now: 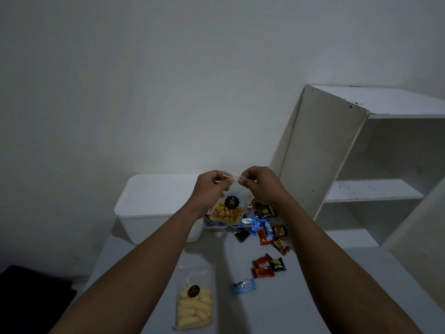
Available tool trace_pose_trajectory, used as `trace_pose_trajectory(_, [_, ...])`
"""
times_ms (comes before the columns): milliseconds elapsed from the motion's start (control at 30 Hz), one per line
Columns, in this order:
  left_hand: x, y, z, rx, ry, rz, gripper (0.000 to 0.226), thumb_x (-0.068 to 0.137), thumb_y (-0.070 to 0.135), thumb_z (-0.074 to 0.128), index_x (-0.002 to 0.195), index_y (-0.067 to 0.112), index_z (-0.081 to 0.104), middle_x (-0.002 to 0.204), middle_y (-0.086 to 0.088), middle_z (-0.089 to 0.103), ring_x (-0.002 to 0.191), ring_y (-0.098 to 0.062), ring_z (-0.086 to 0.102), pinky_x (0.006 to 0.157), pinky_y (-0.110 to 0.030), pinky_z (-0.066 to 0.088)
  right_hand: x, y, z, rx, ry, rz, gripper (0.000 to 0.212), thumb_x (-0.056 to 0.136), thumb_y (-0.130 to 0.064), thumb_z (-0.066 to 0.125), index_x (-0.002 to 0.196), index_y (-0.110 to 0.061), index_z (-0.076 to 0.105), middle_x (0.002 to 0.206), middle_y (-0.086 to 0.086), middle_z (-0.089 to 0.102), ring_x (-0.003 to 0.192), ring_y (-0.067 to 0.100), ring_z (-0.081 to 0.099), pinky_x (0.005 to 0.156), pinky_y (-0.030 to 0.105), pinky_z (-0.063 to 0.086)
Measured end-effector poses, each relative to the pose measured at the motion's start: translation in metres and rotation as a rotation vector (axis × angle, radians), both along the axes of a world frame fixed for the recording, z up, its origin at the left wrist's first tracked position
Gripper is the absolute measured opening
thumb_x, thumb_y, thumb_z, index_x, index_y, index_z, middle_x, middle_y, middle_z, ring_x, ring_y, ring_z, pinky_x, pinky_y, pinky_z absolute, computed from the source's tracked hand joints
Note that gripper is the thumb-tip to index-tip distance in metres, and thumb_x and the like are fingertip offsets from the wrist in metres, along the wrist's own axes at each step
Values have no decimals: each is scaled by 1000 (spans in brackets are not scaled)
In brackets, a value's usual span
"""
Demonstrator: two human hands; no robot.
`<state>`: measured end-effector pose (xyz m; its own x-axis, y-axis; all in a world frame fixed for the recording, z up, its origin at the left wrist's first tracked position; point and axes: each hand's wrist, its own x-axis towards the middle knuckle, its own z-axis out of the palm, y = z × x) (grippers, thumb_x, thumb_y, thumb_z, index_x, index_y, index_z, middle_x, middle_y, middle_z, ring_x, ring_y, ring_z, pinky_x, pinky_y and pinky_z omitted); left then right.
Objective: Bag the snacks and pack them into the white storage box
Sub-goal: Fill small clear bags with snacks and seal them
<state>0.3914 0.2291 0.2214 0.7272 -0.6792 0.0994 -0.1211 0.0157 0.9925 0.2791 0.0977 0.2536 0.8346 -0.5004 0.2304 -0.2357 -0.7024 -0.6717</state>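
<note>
Above the far middle of the counter [313,297], just in front of the white storage box [149,201], the clear bag [228,213] of yellow puffed snacks hangs from its top edge. Left hand [212,186] and right hand [258,184] each pinch that edge, fingers curled, grip clamped on the film at the two top corners. I cannot tell whether the seal is pressed closed; the film is thin and the light dim.

Handling, my estimate:
- Light. Contents sit in the lower half and would let the bag swing.
- Film soft and slippery, with no stiffness of its own.
- Snacks brittle, likely to crush if squeezed.
- Best hold is the unfilled top strip above the black round label [231,202], or a flat palm underneath. Avoid clamping the filled part.

Also noted: second filled bag [195,300] lying flat, near left on the counter. Wrapped sweets [265,227] scattered right of centre. White shelf unit [361,189] at far right. The box sits far left, close to the hanging bag.
</note>
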Motion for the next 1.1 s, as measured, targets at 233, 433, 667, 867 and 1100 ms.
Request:
trace_pose_trajectory(233, [6,5,-5,21,3,33,5,93,18,66,91,20,71,87,-6,69,75,-14,64,71,-33,52,-2,-1,-6,175,-13,18,14,92,-21,68,90,-8,73,71,-2,66,55,-1,56,52,16,43])
trace_pose_trajectory(433, [3,2,-3,6,-2,43,3,91,21,69,90,20,71,88,-5,70,74,-13,64,69,-31,52,-3,-1,-14,292,-98,-31,15,91,-21,69,93,-7,75,90,8,73,83,19,66,66,28,51])
trace_pose_trajectory(667, [5,1,-7,-48,127,55,3,91,17,68,90,18,70,87,-3,70,74,-13,64,68,-30,51,-6,-5,-22,536,-207,-96,17,87,-23,73,87,-7,73,91,4,75,92,16,69,80,28,51])
trace_pose_trajectory(867, [5,-3,-3,-46,129,50,4,92,17,67,92,18,71,88,-2,70,77,-14,64,71,-30,51,-6,2,-26,633,-304,-180,16,88,-20,72,93,-5,74,88,3,73,83,10,65,69,22,46])
trace_pose_trajectory(1100, [13,-2,-7,-71,230,80,12,95,24,64,96,16,73,93,1,73,81,-16,67,75,-36,53,-7,-4,-26,642,-285,-193,17,92,-18,66,104,-9,75,97,0,74,97,9,63,71,20,43])
